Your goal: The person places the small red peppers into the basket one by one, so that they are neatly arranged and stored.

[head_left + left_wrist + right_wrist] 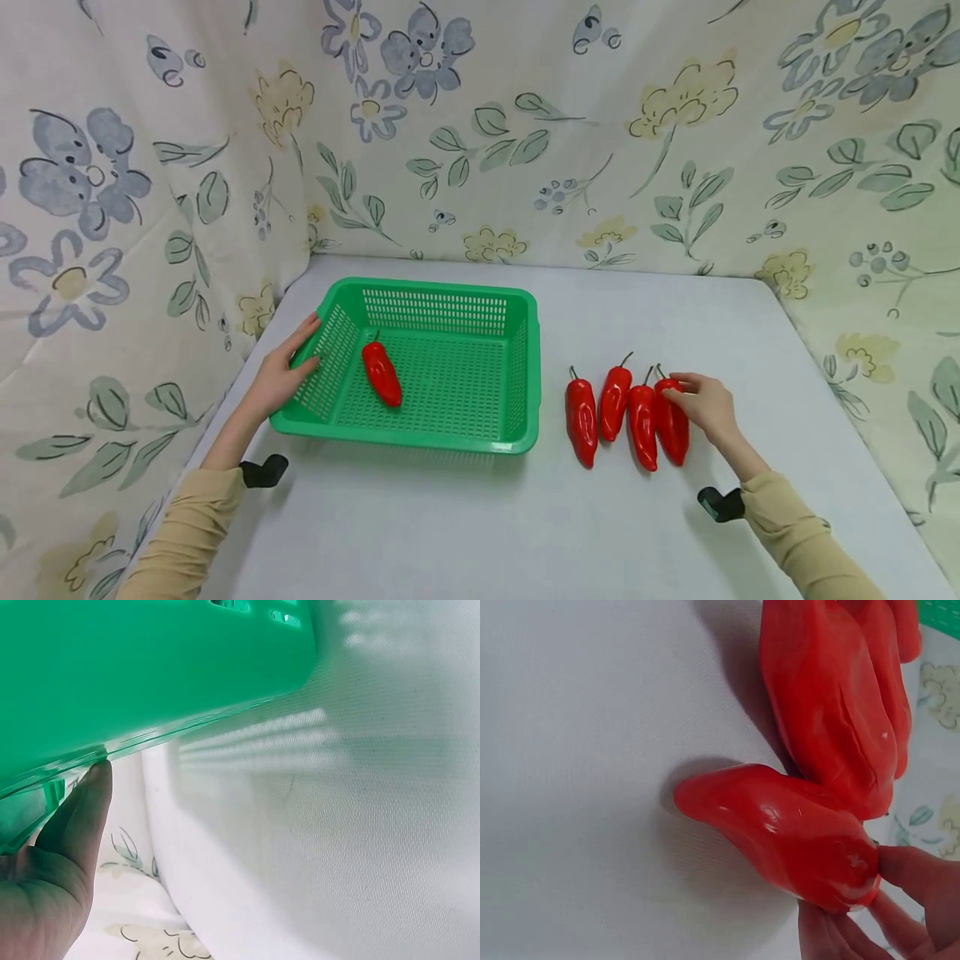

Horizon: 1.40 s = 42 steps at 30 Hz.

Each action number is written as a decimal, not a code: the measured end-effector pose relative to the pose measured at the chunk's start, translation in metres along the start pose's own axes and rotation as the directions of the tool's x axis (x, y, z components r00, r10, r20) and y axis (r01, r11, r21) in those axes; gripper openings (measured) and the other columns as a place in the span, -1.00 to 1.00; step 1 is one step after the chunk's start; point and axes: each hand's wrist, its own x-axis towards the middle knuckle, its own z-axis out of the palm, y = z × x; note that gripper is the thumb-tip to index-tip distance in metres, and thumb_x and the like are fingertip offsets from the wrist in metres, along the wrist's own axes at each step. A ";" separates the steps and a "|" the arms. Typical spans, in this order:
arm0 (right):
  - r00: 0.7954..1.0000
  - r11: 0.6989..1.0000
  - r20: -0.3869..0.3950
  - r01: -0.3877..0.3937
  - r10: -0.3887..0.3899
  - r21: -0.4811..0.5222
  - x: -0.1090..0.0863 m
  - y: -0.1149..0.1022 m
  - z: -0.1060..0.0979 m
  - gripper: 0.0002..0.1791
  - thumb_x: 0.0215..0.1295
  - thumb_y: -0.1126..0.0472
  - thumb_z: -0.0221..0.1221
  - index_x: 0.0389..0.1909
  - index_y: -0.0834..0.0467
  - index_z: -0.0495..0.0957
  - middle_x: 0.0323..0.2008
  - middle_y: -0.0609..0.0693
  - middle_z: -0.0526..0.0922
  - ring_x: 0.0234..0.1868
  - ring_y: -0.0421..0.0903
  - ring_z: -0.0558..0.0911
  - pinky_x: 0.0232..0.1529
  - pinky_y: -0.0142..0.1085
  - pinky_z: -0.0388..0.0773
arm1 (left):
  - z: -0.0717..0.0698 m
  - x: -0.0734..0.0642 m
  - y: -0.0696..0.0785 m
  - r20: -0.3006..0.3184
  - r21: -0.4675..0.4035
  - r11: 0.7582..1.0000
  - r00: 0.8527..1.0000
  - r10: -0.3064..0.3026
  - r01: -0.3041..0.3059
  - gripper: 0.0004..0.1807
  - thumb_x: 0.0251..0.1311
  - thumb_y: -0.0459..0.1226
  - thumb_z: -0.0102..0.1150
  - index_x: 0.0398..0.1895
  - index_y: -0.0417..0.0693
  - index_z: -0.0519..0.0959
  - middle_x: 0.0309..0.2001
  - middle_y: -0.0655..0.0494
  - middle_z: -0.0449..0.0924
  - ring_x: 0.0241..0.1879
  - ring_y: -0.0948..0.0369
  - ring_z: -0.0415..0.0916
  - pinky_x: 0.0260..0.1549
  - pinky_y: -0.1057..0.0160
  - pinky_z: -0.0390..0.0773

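Nearest are tan sleeves [795, 533] over a white bench [450, 533]. The right hand [708, 407] pinches the stem end of a red pepper [672, 425], which lies on the bench touching its neighbour among three other peppers [642, 425]. The left hand [279, 379] touches the left rim of a green basket [405, 440]; I cannot tell whether it grips. One pepper in the basket [384, 379] lies toward the left. Behind hangs flowered cloth [510, 50].
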 end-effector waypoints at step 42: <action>0.988 0.876 0.104 0.053 -0.117 0.478 -0.042 -0.153 0.004 -0.38 0.34 0.03 0.10 0.39 0.09 0.25 0.30 0.20 0.39 0.23 0.14 0.46 0.16 -0.11 0.50 | -0.001 -0.001 0.005 0.000 -0.001 1.000 1.000 0.002 -0.002 -0.33 0.31 -0.39 -0.01 0.47 -0.09 0.07 0.51 -0.03 -0.09 0.47 -0.15 -0.15 0.28 -0.33 0.03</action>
